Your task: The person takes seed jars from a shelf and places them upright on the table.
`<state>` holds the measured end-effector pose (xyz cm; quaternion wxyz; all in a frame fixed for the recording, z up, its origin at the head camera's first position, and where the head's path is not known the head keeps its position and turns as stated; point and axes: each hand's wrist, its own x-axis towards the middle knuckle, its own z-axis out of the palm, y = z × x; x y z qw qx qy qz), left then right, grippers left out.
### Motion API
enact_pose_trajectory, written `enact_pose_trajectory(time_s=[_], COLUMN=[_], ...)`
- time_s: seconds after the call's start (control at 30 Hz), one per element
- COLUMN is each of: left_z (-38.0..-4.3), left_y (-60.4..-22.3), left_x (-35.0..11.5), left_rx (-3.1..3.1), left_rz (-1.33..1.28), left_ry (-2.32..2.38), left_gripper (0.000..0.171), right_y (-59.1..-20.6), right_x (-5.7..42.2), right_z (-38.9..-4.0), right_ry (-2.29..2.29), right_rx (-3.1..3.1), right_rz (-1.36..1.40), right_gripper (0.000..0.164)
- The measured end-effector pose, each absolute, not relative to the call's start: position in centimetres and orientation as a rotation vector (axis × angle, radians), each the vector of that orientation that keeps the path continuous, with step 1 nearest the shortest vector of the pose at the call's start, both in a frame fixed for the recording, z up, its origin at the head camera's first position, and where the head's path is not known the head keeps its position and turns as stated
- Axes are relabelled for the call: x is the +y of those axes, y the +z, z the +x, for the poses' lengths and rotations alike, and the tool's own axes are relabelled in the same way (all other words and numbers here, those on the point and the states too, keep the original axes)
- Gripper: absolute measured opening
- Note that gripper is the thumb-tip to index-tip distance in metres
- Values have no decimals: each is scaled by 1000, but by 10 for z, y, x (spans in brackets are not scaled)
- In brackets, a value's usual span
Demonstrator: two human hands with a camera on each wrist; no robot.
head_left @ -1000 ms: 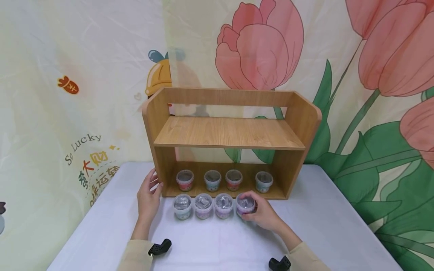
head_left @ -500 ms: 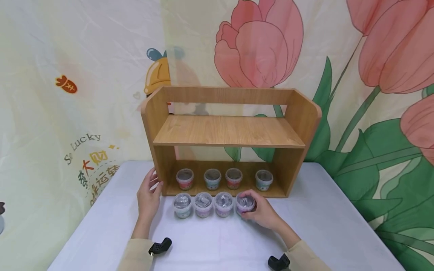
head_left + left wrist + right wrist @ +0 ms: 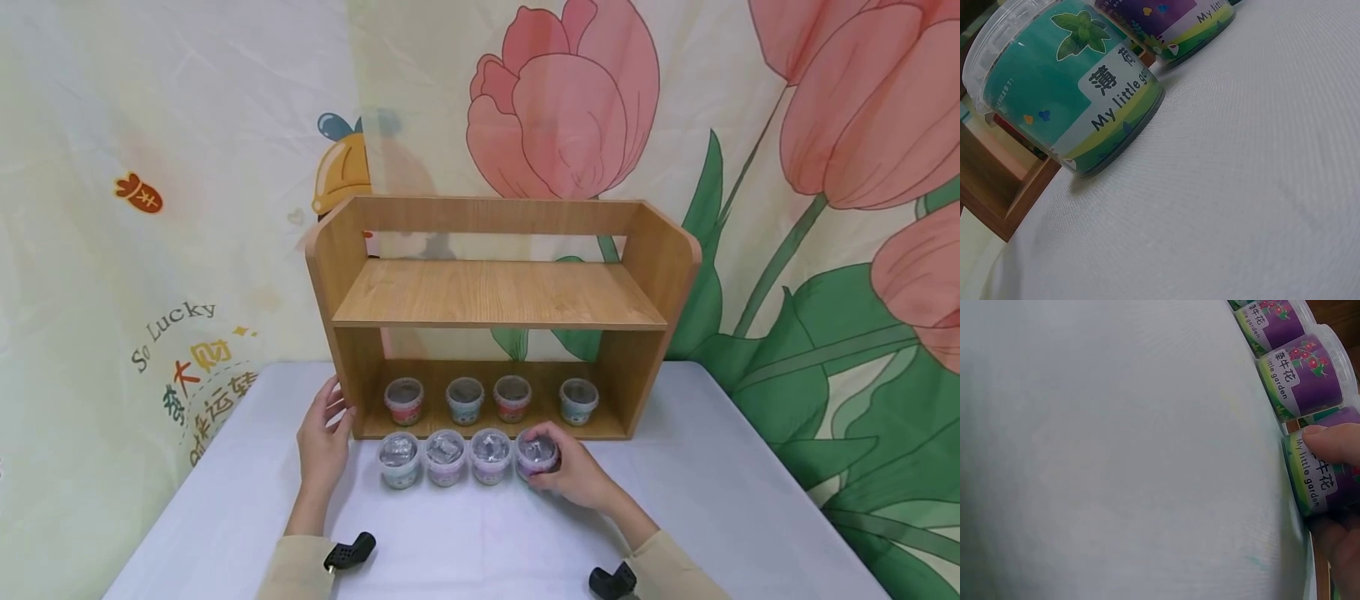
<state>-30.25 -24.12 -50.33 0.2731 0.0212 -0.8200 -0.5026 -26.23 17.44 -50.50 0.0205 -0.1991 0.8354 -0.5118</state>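
Observation:
My right hand (image 3: pixel 573 471) pinches a purple-labelled little garden tub (image 3: pixel 537 452) with a clear lid, at the right end of the front row on the table. Thumb and fingers straddle its sides in the right wrist view, where the same tub (image 3: pixel 1325 472) appears beside another purple tub (image 3: pixel 1310 375). To the left in that row stand two more purple tubs (image 3: pixel 491 456) and a teal one (image 3: pixel 399 459), whose label shows a mint leaf in the left wrist view. My left hand (image 3: pixel 322 446) rests against the left side of the wooden shelf (image 3: pixel 495 293), fingers loosely bent.
On the shelf's bottom board, several tubs stand apart: a red one (image 3: pixel 405 402), a blue one (image 3: pixel 465 402), another red one (image 3: pixel 513 400) and a blue one (image 3: pixel 579 402). The white tablecloth (image 3: pixel 465 550) lies in front. A flower-printed curtain (image 3: pixel 247 125) hangs behind.
The head view has shifted slightly. Both hands and all the tubs keep their places relative to the shelf.

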Motion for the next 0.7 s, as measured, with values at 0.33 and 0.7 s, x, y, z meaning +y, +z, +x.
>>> enact_pose_trajectory(time_s=[0.33, 0.7], left_z=[-302, -303], left_y=[-503, -504], left_x=[-241, -242], left_rx=[-2204, -2200], left_rz=[64, 63], left_ry=[-1357, -1369], left_gripper=[70, 71], right_y=[-500, -492], right_x=[172, 185], right_z=[-261, -262], right_ry=[-1543, -1455], right_rx=[2566, 2479], right_rz=[-622, -666], right_gripper=[60, 62])
